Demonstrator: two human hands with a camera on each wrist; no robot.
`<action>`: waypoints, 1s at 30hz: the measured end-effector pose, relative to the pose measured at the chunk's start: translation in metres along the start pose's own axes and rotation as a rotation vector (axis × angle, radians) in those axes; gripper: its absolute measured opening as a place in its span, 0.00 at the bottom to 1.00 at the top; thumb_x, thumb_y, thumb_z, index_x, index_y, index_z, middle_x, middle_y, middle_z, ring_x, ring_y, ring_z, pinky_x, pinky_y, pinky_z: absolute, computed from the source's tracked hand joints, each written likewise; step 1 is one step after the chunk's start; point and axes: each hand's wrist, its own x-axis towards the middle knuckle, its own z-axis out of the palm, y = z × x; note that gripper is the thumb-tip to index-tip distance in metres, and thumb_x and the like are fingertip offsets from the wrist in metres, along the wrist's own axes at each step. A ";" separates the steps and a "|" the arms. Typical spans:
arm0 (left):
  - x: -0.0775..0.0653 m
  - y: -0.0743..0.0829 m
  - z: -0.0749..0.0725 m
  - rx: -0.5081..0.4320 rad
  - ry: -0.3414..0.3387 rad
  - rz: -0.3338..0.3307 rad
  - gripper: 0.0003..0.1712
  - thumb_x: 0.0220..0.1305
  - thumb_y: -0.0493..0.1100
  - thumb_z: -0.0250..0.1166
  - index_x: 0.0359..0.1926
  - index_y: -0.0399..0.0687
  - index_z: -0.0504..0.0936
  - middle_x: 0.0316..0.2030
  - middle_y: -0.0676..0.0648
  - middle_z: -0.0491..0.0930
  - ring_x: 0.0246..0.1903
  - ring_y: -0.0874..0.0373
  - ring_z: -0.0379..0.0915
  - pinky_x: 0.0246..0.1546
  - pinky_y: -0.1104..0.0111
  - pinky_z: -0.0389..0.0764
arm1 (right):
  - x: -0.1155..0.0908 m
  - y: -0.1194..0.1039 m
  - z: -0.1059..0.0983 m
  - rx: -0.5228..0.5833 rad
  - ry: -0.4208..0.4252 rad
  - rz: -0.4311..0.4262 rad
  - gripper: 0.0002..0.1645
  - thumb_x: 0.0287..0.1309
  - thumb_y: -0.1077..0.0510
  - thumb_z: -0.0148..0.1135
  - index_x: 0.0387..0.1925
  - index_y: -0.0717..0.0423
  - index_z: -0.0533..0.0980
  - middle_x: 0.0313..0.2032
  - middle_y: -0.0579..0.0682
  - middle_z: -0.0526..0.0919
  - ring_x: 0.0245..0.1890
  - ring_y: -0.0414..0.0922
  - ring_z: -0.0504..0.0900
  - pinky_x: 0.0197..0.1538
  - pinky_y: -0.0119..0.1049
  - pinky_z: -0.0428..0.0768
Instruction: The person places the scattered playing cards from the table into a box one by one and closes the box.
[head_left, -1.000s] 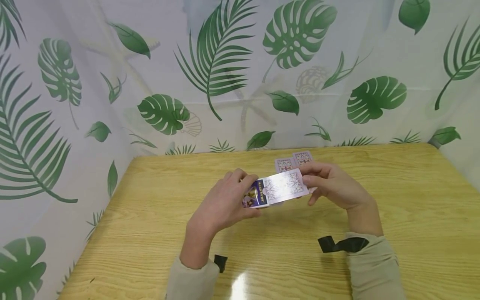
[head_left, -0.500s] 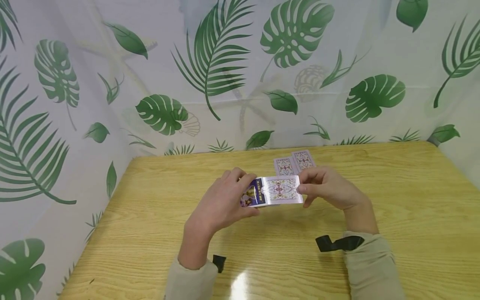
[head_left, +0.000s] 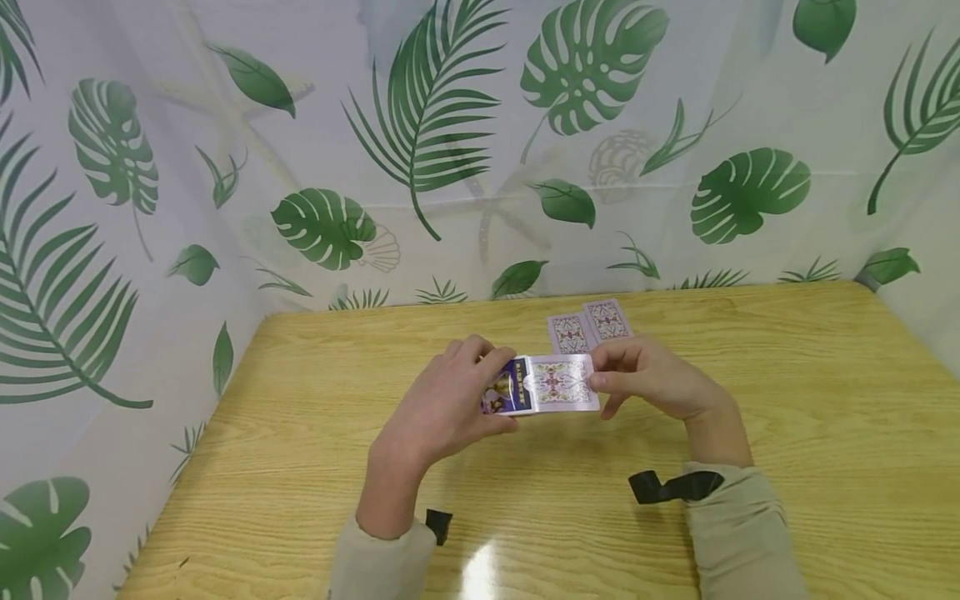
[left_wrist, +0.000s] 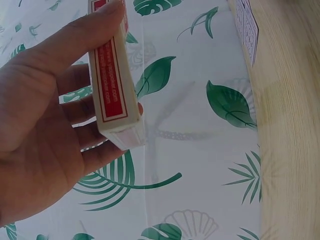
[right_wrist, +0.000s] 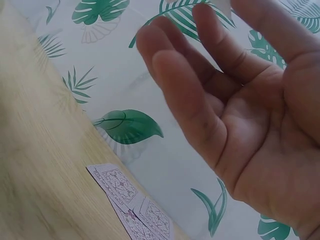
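My left hand (head_left: 442, 404) grips a playing card box (head_left: 507, 390) with a dark blue and gold face, held above the table. The left wrist view shows the box's red and white side panel (left_wrist: 111, 80), the thumb on one side and fingers behind. From the box's right end sticks a patterned playing card (head_left: 558, 383), back up, its left end at the box mouth. My right hand (head_left: 660, 379) pinches the card's right end between thumb and fingers. In the right wrist view the fingers (right_wrist: 187, 100) are curled, and the pinched card is mostly out of frame.
Face-down playing cards (head_left: 568, 333) lie in two overlapping groups near the back of the wooden table (head_left: 300, 467), just beyond my hands. A leaf-printed cloth (head_left: 450, 167) hangs behind the table. Black straps (head_left: 675, 487) hang from my sleeves.
My right hand has moved slightly left, and the tilted card is now level with the box. Less of the card shows outside the box. The left hand has hardly moved.
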 end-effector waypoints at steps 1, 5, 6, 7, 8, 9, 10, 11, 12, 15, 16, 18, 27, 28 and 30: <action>0.000 0.000 0.000 -0.003 -0.001 0.002 0.43 0.50 0.55 0.78 0.66 0.51 0.72 0.54 0.47 0.74 0.48 0.56 0.70 0.52 0.61 0.75 | 0.000 0.000 0.000 -0.004 0.000 0.005 0.09 0.65 0.69 0.58 0.34 0.54 0.80 0.33 0.47 0.84 0.34 0.42 0.83 0.31 0.47 0.85; 0.000 0.002 0.000 -0.016 -0.002 0.013 0.43 0.50 0.54 0.79 0.66 0.52 0.72 0.53 0.48 0.74 0.48 0.56 0.70 0.53 0.61 0.75 | 0.002 0.002 0.001 -0.025 0.006 0.037 0.05 0.65 0.67 0.59 0.38 0.58 0.80 0.35 0.49 0.85 0.34 0.44 0.83 0.32 0.48 0.85; 0.000 0.003 0.000 -0.016 -0.002 0.015 0.43 0.50 0.54 0.79 0.66 0.52 0.72 0.53 0.48 0.74 0.48 0.56 0.70 0.53 0.61 0.75 | 0.003 0.002 0.001 -0.032 0.005 0.045 0.05 0.65 0.67 0.59 0.39 0.59 0.80 0.36 0.50 0.86 0.34 0.45 0.84 0.32 0.49 0.85; 0.000 0.003 0.000 -0.016 -0.003 0.015 0.43 0.50 0.54 0.79 0.66 0.52 0.72 0.53 0.48 0.74 0.48 0.56 0.70 0.53 0.61 0.75 | 0.004 0.002 0.002 -0.036 0.006 0.056 0.05 0.65 0.66 0.59 0.41 0.60 0.79 0.37 0.52 0.86 0.35 0.46 0.84 0.32 0.49 0.85; 0.000 0.003 0.000 -0.016 -0.004 0.013 0.43 0.50 0.54 0.79 0.66 0.52 0.72 0.53 0.48 0.74 0.48 0.56 0.70 0.53 0.61 0.75 | 0.005 0.003 0.002 -0.039 0.008 0.068 0.06 0.65 0.66 0.59 0.43 0.61 0.79 0.37 0.53 0.86 0.35 0.47 0.84 0.32 0.49 0.85; 0.000 0.004 0.000 -0.012 -0.005 0.012 0.43 0.51 0.54 0.79 0.66 0.52 0.72 0.53 0.48 0.74 0.48 0.56 0.69 0.53 0.60 0.75 | 0.006 0.003 0.003 -0.041 0.008 0.076 0.08 0.65 0.65 0.59 0.45 0.61 0.78 0.38 0.54 0.86 0.36 0.48 0.85 0.32 0.49 0.85; 0.001 0.004 0.000 -0.005 -0.007 0.011 0.43 0.51 0.54 0.78 0.66 0.52 0.72 0.53 0.48 0.74 0.48 0.56 0.69 0.53 0.60 0.75 | 0.006 0.002 0.003 -0.042 0.011 0.084 0.09 0.65 0.65 0.59 0.47 0.61 0.77 0.39 0.55 0.86 0.36 0.48 0.85 0.32 0.50 0.85; 0.001 0.004 0.000 0.001 -0.009 0.008 0.43 0.51 0.54 0.78 0.66 0.52 0.72 0.53 0.48 0.74 0.48 0.56 0.69 0.53 0.60 0.75 | 0.007 0.002 0.004 -0.042 0.014 0.090 0.11 0.65 0.65 0.59 0.49 0.61 0.76 0.40 0.56 0.85 0.37 0.49 0.85 0.32 0.51 0.85; 0.001 0.004 0.000 0.009 -0.010 0.006 0.43 0.51 0.54 0.78 0.66 0.52 0.72 0.53 0.48 0.74 0.48 0.56 0.69 0.53 0.60 0.75 | 0.008 0.001 0.005 -0.040 0.016 0.096 0.13 0.65 0.65 0.59 0.50 0.61 0.74 0.40 0.56 0.85 0.37 0.50 0.85 0.32 0.51 0.85; 0.002 0.005 0.000 0.029 -0.014 0.003 0.43 0.51 0.55 0.78 0.66 0.52 0.72 0.53 0.48 0.74 0.48 0.56 0.69 0.52 0.61 0.75 | 0.009 -0.003 0.009 -0.041 0.029 0.113 0.17 0.65 0.65 0.60 0.54 0.61 0.71 0.41 0.58 0.84 0.38 0.51 0.85 0.33 0.53 0.84; 0.002 0.005 0.000 0.034 -0.015 0.002 0.42 0.51 0.55 0.78 0.66 0.52 0.72 0.53 0.48 0.74 0.47 0.56 0.69 0.51 0.61 0.75 | 0.010 -0.004 0.010 -0.043 0.033 0.118 0.18 0.65 0.64 0.61 0.55 0.62 0.70 0.42 0.58 0.84 0.38 0.51 0.85 0.33 0.53 0.84; 0.002 0.006 0.000 0.040 -0.015 0.000 0.42 0.51 0.55 0.78 0.65 0.52 0.72 0.53 0.48 0.74 0.47 0.56 0.69 0.51 0.61 0.75 | 0.011 -0.008 0.013 -0.047 0.038 0.126 0.20 0.65 0.64 0.61 0.55 0.62 0.68 0.42 0.59 0.83 0.38 0.51 0.84 0.33 0.53 0.84; 0.003 0.007 0.002 0.072 -0.025 -0.002 0.41 0.52 0.55 0.78 0.65 0.52 0.72 0.53 0.48 0.74 0.48 0.56 0.69 0.52 0.60 0.76 | 0.016 -0.011 0.022 -0.068 0.047 0.173 0.23 0.64 0.62 0.63 0.57 0.65 0.66 0.44 0.60 0.82 0.38 0.51 0.84 0.35 0.54 0.84; 0.003 0.007 0.003 0.072 -0.025 -0.003 0.42 0.52 0.55 0.78 0.65 0.52 0.72 0.53 0.48 0.74 0.48 0.56 0.69 0.52 0.60 0.76 | 0.017 -0.011 0.023 -0.066 0.049 0.176 0.24 0.64 0.62 0.63 0.57 0.65 0.66 0.44 0.60 0.82 0.38 0.51 0.84 0.35 0.54 0.84; 0.003 0.006 0.003 0.075 -0.024 -0.003 0.42 0.52 0.55 0.78 0.66 0.52 0.72 0.53 0.47 0.74 0.48 0.56 0.69 0.52 0.60 0.76 | 0.018 -0.010 0.024 -0.063 0.050 0.182 0.24 0.64 0.61 0.63 0.57 0.65 0.66 0.44 0.60 0.81 0.37 0.51 0.84 0.35 0.54 0.84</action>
